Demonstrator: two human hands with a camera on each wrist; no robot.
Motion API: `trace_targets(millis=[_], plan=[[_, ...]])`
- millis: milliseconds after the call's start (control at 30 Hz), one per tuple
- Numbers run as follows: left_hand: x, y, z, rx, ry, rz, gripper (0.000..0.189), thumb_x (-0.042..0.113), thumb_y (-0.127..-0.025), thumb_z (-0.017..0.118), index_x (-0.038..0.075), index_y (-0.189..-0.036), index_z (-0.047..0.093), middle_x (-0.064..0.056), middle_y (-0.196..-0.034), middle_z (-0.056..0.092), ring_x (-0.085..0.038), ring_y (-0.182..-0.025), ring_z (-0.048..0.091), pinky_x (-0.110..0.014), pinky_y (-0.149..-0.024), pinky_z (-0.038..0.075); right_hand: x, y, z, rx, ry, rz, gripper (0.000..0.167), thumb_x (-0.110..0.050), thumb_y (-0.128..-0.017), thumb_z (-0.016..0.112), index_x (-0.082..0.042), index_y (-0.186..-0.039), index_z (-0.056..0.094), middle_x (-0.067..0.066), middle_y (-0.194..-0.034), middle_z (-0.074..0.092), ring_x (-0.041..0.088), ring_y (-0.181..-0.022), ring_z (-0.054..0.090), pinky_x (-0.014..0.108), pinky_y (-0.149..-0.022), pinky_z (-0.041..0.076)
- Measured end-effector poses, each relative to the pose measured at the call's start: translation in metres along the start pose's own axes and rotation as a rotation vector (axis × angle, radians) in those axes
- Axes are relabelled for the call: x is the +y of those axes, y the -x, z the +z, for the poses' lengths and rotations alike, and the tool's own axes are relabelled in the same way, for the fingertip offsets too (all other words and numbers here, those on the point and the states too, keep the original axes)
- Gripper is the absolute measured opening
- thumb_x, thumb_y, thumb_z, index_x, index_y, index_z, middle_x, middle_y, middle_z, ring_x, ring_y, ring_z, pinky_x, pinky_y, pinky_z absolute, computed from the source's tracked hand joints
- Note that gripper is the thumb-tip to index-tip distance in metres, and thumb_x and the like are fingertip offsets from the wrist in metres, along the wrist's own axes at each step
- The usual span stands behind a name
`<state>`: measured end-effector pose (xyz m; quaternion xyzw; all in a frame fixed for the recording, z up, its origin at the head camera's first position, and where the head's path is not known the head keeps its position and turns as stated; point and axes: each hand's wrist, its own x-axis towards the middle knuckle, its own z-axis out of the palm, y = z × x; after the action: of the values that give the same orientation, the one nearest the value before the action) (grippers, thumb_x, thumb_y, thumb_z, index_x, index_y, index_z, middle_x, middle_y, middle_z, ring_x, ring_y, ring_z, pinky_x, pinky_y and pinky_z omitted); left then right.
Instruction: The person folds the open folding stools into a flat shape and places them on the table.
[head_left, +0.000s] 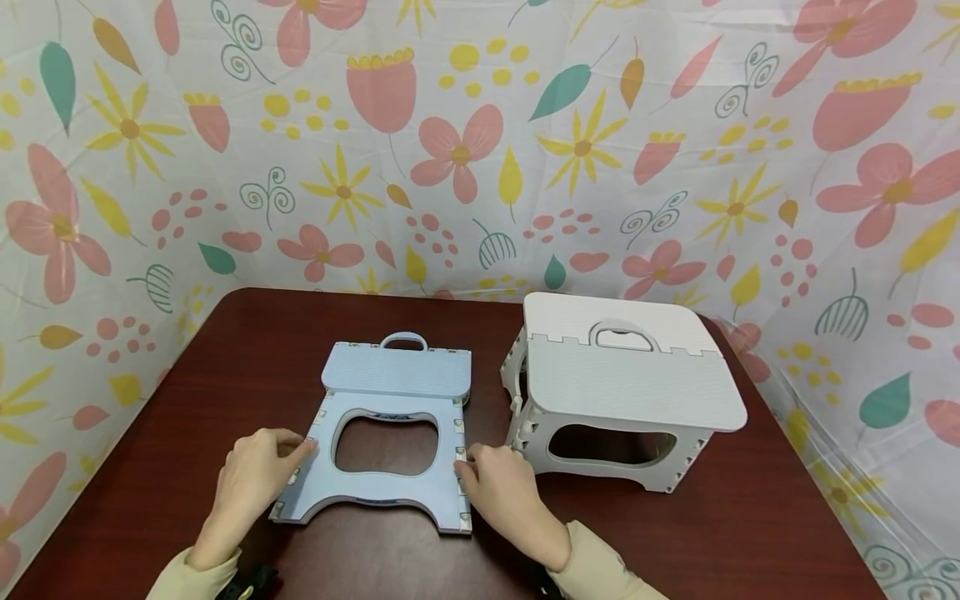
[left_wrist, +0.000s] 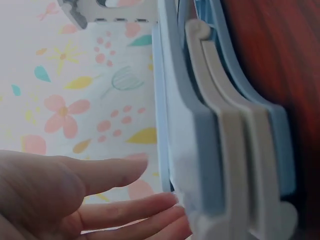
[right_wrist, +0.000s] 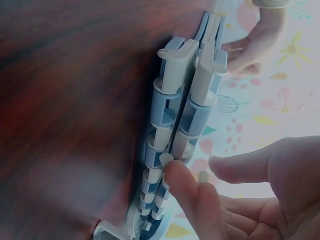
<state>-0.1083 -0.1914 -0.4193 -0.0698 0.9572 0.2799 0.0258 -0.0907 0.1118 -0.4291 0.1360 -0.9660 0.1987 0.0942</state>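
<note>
A light blue folding stool [head_left: 375,483] lies folded flat on the table, its small handle [head_left: 403,337] at the far end. At its left side edge, my left hand [head_left: 255,475] touches the rim with fingertips. The left wrist view shows those fingers fairly straight, the thumb [left_wrist: 115,172] apart from the stool. My right hand [head_left: 506,500] is at the opposite edge. In the right wrist view, fingertips touch the stool's hinged side [right_wrist: 167,107], with the thumb [right_wrist: 240,167] held off it. Stacked blue and pale grey layers show at the edges.
To the right a white folding stool [head_left: 607,375] stands unfolded, close to my right hand. The dark red-brown table [head_left: 225,358] carries both stools. A flower-patterned cloth [head_left: 465,242] hangs behind the table and along its sides.
</note>
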Motion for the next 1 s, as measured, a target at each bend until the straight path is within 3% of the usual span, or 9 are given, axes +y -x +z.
trace_targets(millis=[67, 133, 267, 433, 633, 767, 1000], plan=[[0.005, 0.001, -0.001, 0.036, 0.016, 0.022, 0.029, 0.030, -0.090, 0.067, 0.005, -0.102, 0.074, -0.011, -0.083, 0.071, -0.015, -0.055, 0.052, -0.030, -0.047, 0.039, 0.000, 0.001, -0.001, 0.021, 0.008, -0.008, 0.022, -0.022, -0.086, 0.071, -0.015, -0.068, 0.062, -0.003, -0.054, 0.056, 0.018, -0.049, 0.056, 0.028, -0.042, 0.036], [0.010, 0.001, -0.001, 0.070, 0.027, 0.050, 0.025, 0.029, -0.091, 0.065, 0.007, -0.099, 0.074, -0.008, -0.071, 0.066, -0.015, -0.053, 0.047, -0.029, -0.047, 0.036, 0.001, 0.003, -0.003, 0.040, 0.006, -0.019, 0.020, -0.021, -0.086, 0.072, -0.015, -0.069, 0.063, -0.003, -0.055, 0.058, 0.019, -0.050, 0.058, 0.029, -0.043, 0.038], [0.020, 0.001, 0.000, 0.111, 0.057, 0.149, 0.022, 0.025, -0.094, 0.061, 0.012, -0.079, 0.069, 0.004, -0.053, 0.043, -0.010, -0.046, 0.036, -0.025, -0.044, 0.029, 0.004, 0.006, -0.005, 0.091, -0.003, -0.056, 0.014, -0.019, -0.085, 0.073, -0.016, -0.074, 0.064, -0.004, -0.056, 0.060, 0.020, -0.052, 0.060, 0.028, -0.043, 0.038], [0.031, -0.001, 0.011, 0.109, 0.161, 0.346, 0.041, 0.017, -0.095, 0.061, 0.016, -0.057, 0.044, 0.011, -0.052, 0.030, 0.001, -0.045, 0.024, -0.019, -0.045, 0.024, 0.009, 0.012, -0.008, 0.167, -0.023, -0.092, 0.012, -0.017, -0.082, 0.075, -0.020, -0.077, 0.066, -0.009, -0.054, 0.057, 0.011, -0.047, 0.053, 0.024, -0.044, 0.036], [0.047, -0.004, 0.027, 0.082, 0.285, 0.564, 0.054, 0.009, -0.091, 0.064, 0.012, -0.057, 0.023, 0.015, -0.056, 0.017, 0.005, -0.051, 0.017, -0.015, -0.048, 0.018, 0.014, 0.014, -0.008, 0.257, -0.067, -0.125, 0.015, -0.014, -0.081, 0.077, -0.019, -0.076, 0.064, -0.012, -0.049, 0.049, 0.000, -0.045, 0.042, 0.018, -0.044, 0.031], [0.057, -0.005, 0.034, 0.083, 0.317, 0.635, 0.055, 0.007, -0.089, 0.065, 0.012, -0.057, 0.021, 0.017, -0.057, 0.016, 0.005, -0.052, 0.018, -0.014, -0.048, 0.018, 0.016, 0.015, -0.008, 0.299, -0.092, -0.165, 0.018, -0.013, -0.082, 0.075, -0.020, -0.074, 0.061, -0.016, -0.049, 0.044, -0.006, -0.045, 0.034, 0.013, -0.045, 0.027], [0.071, -0.006, 0.045, 0.032, 0.363, 0.709, 0.055, 0.006, -0.089, 0.065, 0.012, -0.055, 0.022, 0.016, -0.055, 0.016, 0.005, -0.050, 0.019, -0.013, -0.049, 0.019, 0.024, 0.015, -0.010, 0.432, -0.145, -0.261, 0.024, -0.007, -0.080, 0.072, -0.018, -0.069, 0.054, -0.015, -0.050, 0.039, -0.009, -0.048, 0.031, 0.007, -0.046, 0.025]])
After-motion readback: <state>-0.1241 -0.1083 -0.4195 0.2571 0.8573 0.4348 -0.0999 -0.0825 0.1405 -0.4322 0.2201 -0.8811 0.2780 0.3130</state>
